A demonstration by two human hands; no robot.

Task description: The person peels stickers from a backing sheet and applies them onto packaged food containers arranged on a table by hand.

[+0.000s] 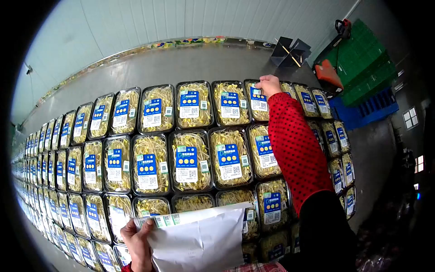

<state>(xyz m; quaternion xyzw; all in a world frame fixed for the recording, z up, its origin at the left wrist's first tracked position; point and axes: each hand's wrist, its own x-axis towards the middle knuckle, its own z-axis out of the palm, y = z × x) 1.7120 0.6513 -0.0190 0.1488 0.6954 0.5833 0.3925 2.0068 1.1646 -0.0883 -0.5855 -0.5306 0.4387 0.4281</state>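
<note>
My left hand grips a white sticker sheet by its upper left corner, thumb on top. A short row of small green-and-white stickers runs along the sheet's top edge. Far forward, my right hand rests with curled fingers on the upper end of a bean sprout pack in the back row. Whatever its fingertips pinch is too small or hidden to make out. Nearby packs, such as one bean sprout pack, carry a blue-and-white label and small green-and-white stickers.
Rows of black-edged sprout packs stretch far to the left and a little way right. Beyond them lie a grey floor and a pale panel wall. Green crates on a blue pallet stand at right, near a dark stand.
</note>
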